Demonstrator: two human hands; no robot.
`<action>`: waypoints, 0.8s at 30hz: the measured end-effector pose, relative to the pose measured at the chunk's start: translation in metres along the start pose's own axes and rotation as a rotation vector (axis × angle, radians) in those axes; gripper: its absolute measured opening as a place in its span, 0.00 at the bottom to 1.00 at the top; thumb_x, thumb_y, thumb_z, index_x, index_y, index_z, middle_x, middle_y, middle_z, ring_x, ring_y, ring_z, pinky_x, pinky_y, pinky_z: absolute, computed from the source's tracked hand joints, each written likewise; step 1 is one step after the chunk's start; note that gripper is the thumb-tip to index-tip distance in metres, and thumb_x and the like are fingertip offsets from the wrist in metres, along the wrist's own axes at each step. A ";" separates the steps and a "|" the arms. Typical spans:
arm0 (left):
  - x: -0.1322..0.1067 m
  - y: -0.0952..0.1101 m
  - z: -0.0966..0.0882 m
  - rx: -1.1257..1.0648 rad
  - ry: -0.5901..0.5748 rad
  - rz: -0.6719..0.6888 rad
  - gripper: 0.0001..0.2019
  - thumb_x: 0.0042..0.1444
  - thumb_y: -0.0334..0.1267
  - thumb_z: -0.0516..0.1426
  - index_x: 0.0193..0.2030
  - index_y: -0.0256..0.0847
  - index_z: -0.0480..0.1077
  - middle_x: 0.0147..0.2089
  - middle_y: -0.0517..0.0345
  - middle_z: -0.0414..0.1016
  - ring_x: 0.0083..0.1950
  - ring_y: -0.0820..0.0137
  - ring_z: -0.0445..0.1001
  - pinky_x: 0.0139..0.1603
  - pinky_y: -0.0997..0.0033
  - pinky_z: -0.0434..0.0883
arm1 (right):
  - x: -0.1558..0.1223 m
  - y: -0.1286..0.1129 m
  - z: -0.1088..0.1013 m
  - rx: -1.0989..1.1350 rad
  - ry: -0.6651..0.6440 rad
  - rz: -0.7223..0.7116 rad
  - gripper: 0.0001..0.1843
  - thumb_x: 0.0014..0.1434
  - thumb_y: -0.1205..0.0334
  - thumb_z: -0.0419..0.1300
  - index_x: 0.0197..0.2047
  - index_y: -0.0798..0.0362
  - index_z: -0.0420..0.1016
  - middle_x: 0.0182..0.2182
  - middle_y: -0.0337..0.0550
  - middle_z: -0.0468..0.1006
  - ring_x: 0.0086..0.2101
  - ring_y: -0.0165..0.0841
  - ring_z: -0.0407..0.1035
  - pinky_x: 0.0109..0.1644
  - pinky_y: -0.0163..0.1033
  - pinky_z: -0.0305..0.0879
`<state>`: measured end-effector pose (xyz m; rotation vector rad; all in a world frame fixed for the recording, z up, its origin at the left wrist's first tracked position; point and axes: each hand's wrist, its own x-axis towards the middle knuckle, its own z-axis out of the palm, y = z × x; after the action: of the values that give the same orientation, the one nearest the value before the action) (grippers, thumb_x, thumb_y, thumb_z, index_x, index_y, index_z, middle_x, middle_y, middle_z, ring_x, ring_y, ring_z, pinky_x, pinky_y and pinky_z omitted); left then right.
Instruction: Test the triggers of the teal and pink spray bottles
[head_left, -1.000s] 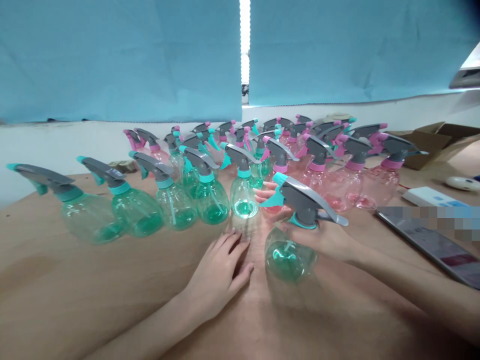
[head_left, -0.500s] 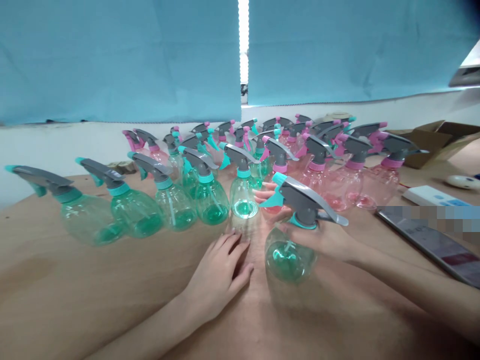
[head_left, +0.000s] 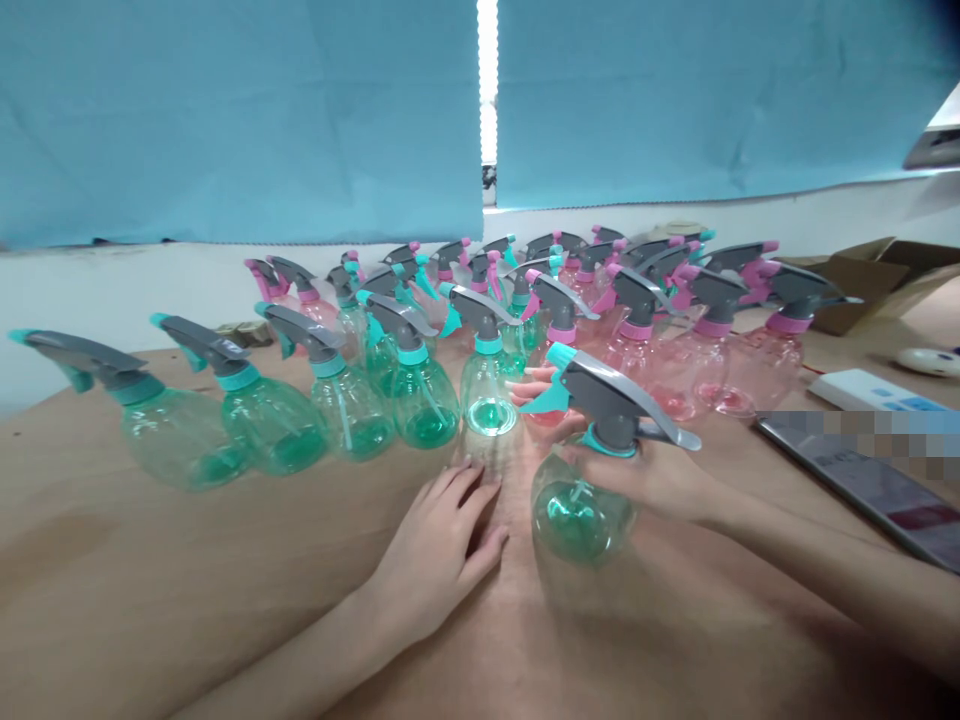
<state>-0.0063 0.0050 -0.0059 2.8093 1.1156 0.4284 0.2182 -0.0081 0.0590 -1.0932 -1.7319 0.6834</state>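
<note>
Wooden worktop [head_left: 150, 580], green spray bottles [head_left: 352, 412] ranged left, pink spray bottles [head_left: 675, 380] right, one green spray bottle [head_left: 579, 518] held apart in the closed right grip [head_left: 649, 480], left grip [head_left: 431, 550] open, flat, empty.

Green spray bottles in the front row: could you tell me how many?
5, in a row of green spray bottles from far left to centre; a sixth sits in the right hand; more behind may be hidden.

We see glossy, smooth clear plastic in the spray bottle [head_left: 581, 515] at the right hand [head_left: 641, 478], matt grey plastic on its trigger head [head_left: 604, 395], a smooth matt board [head_left: 225, 590], probably wood, under the left hand [head_left: 435, 548], and matt blue cloth [head_left: 240, 120] beyond both hands.
</note>
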 end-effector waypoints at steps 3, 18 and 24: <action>0.000 0.000 -0.001 0.000 -0.006 -0.001 0.19 0.63 0.41 0.53 0.59 0.37 0.66 0.61 0.43 0.67 0.64 0.52 0.61 0.60 0.48 0.63 | 0.000 -0.002 0.000 -0.001 -0.003 0.006 0.12 0.48 0.65 0.56 0.38 0.46 0.72 0.32 0.37 0.78 0.33 0.35 0.74 0.37 0.42 0.73; 0.001 0.002 -0.003 0.022 -0.038 -0.014 0.19 0.63 0.40 0.54 0.59 0.34 0.66 0.62 0.41 0.66 0.64 0.53 0.61 0.61 0.48 0.62 | 0.001 -0.013 -0.009 -0.027 -0.072 0.054 0.06 0.45 0.64 0.53 0.20 0.46 0.67 0.19 0.35 0.71 0.28 0.33 0.73 0.32 0.38 0.73; 0.001 0.001 -0.002 0.004 -0.013 -0.004 0.19 0.63 0.41 0.53 0.58 0.38 0.66 0.61 0.43 0.67 0.64 0.53 0.62 0.60 0.47 0.63 | -0.001 -0.005 -0.009 0.002 -0.086 0.102 0.05 0.45 0.66 0.54 0.25 0.47 0.71 0.25 0.38 0.77 0.33 0.37 0.75 0.38 0.43 0.74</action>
<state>-0.0056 0.0048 -0.0039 2.8088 1.1209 0.4079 0.2248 -0.0115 0.0658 -1.1717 -1.7566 0.8052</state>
